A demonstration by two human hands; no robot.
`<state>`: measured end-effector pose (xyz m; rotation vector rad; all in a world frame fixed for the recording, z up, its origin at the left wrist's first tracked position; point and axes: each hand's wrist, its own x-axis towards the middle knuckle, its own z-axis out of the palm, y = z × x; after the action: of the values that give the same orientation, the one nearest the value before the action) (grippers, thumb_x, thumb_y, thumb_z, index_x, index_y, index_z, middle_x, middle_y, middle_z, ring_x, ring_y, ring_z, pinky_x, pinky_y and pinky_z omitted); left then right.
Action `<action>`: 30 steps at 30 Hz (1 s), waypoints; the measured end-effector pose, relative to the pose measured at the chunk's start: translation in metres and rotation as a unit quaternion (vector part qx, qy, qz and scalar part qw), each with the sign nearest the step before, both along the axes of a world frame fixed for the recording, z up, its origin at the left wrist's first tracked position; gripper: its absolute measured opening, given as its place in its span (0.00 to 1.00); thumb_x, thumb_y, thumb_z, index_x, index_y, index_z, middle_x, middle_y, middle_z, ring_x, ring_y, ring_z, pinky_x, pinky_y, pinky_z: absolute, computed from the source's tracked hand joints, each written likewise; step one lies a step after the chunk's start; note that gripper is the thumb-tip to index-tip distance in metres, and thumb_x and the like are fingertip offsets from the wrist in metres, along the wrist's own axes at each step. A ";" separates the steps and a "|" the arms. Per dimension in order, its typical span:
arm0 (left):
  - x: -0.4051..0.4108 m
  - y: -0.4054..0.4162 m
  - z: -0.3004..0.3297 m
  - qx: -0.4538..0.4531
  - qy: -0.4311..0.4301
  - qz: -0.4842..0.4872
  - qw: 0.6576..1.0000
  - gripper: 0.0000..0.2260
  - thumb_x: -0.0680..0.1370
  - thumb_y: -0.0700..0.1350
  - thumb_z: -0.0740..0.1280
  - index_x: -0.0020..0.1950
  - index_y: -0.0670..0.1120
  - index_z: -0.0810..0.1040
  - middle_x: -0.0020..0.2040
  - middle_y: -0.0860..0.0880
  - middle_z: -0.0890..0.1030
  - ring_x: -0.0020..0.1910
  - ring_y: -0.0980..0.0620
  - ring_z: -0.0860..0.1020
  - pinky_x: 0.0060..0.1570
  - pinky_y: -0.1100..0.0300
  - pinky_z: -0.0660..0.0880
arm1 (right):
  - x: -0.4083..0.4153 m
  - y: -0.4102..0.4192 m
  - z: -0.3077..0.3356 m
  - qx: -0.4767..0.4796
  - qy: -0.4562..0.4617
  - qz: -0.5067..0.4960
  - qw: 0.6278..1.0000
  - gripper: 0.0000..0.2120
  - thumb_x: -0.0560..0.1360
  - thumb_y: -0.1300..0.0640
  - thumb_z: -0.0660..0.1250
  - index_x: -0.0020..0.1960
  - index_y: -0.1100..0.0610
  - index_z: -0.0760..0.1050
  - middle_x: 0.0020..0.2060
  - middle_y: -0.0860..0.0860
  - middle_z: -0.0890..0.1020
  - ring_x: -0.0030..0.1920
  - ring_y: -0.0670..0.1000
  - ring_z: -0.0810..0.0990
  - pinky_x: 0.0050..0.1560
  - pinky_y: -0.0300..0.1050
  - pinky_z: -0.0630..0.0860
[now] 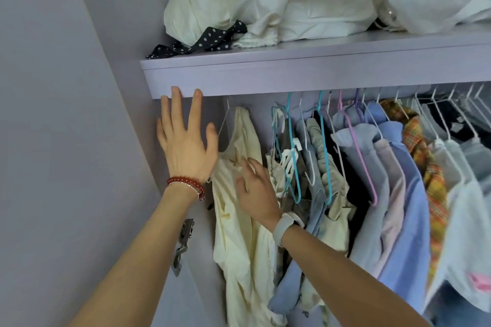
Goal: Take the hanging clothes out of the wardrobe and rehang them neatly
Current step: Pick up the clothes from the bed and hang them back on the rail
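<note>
A cream garment (239,220) hangs on a thin white hanger at the far left of the wardrobe rail. My left hand (186,141) is raised flat with fingers spread, fingertips reaching the underside edge of the lilac shelf (292,71). My right hand (256,188) lies against the cream garment with fingers loosely extended, touching its fabric. To the right hang several clothes on coloured hangers: strappy tops on a teal hanger (292,156), blue shirts (398,194) on a pink hanger (358,151), and an orange plaid shirt (425,162).
Crumpled white clothes (265,0) and a black polka-dot strip (202,41) are piled on the shelf above. A metal door hinge (183,244) sits on the left wardrobe wall. More white and dark garments (465,194) crowd the right end.
</note>
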<state>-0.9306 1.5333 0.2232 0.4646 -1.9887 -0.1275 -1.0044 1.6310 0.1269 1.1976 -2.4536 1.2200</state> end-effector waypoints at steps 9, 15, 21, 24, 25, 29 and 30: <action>0.007 0.131 -0.148 0.086 -0.196 -0.152 0.965 0.22 0.75 0.47 0.56 0.69 0.45 0.68 0.70 0.41 0.67 0.70 0.39 0.63 0.66 0.38 0.55 | 0.037 0.198 -0.054 0.028 0.129 -0.135 0.982 0.20 0.76 0.58 0.53 0.64 0.64 0.71 0.63 0.61 0.74 0.65 0.62 0.70 0.66 0.57 0.66; -0.017 0.254 -0.226 0.026 -0.412 -0.329 0.849 0.21 0.78 0.46 0.59 0.72 0.47 0.63 0.74 0.45 0.60 0.74 0.47 0.55 0.70 0.46 0.52 | 0.086 0.349 -0.122 0.139 0.015 -0.378 0.915 0.16 0.72 0.64 0.62 0.59 0.66 0.75 0.57 0.64 0.77 0.58 0.66 0.75 0.56 0.67 0.72; -0.003 0.391 -0.264 -0.053 -0.474 -0.538 0.695 0.22 0.77 0.44 0.61 0.71 0.44 0.65 0.73 0.43 0.62 0.72 0.47 0.60 0.67 0.51 0.62 | 0.205 0.464 -0.176 0.211 -0.164 -0.594 0.758 0.21 0.77 0.57 0.57 0.70 0.57 0.64 0.70 0.54 0.66 0.71 0.54 0.61 0.71 0.52 0.55; 0.026 0.461 -0.273 -0.132 -0.480 -0.611 0.616 0.22 0.79 0.45 0.57 0.73 0.46 0.61 0.74 0.46 0.59 0.73 0.49 0.57 0.68 0.53 0.59 | 0.281 0.501 -0.183 0.206 -0.223 -0.680 0.667 0.21 0.77 0.56 0.55 0.70 0.55 0.63 0.69 0.53 0.67 0.68 0.53 0.64 0.67 0.45 0.58; 0.038 0.484 -0.275 -0.147 -0.478 -0.635 0.589 0.22 0.79 0.46 0.56 0.73 0.47 0.60 0.74 0.46 0.59 0.73 0.49 0.56 0.68 0.54 0.58 | 0.305 0.510 -0.183 0.197 -0.236 -0.708 0.636 0.21 0.77 0.57 0.56 0.69 0.56 0.64 0.68 0.53 0.68 0.67 0.54 0.65 0.66 0.45 0.59; 0.093 0.568 -0.273 -0.192 -0.458 -0.715 0.492 0.22 0.79 0.46 0.56 0.73 0.47 0.60 0.74 0.47 0.60 0.72 0.51 0.58 0.67 0.55 0.61 | 0.392 0.545 -0.183 0.161 -0.298 -0.783 0.521 0.20 0.78 0.56 0.53 0.70 0.55 0.61 0.70 0.52 0.65 0.69 0.53 0.61 0.67 0.47 0.60; 0.108 0.588 -0.272 -0.201 -0.454 -0.731 0.469 0.22 0.79 0.46 0.56 0.73 0.47 0.60 0.73 0.47 0.60 0.72 0.50 0.59 0.67 0.55 0.61 | 0.412 0.553 -0.184 0.151 -0.308 -0.797 0.497 0.20 0.79 0.56 0.53 0.71 0.55 0.60 0.70 0.52 0.64 0.70 0.53 0.61 0.67 0.48 0.60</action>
<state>-0.8226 2.1217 -0.0485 -2.0483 -2.6741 -0.5184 -0.5926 2.1842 -0.0571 -1.7285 -2.4650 0.4307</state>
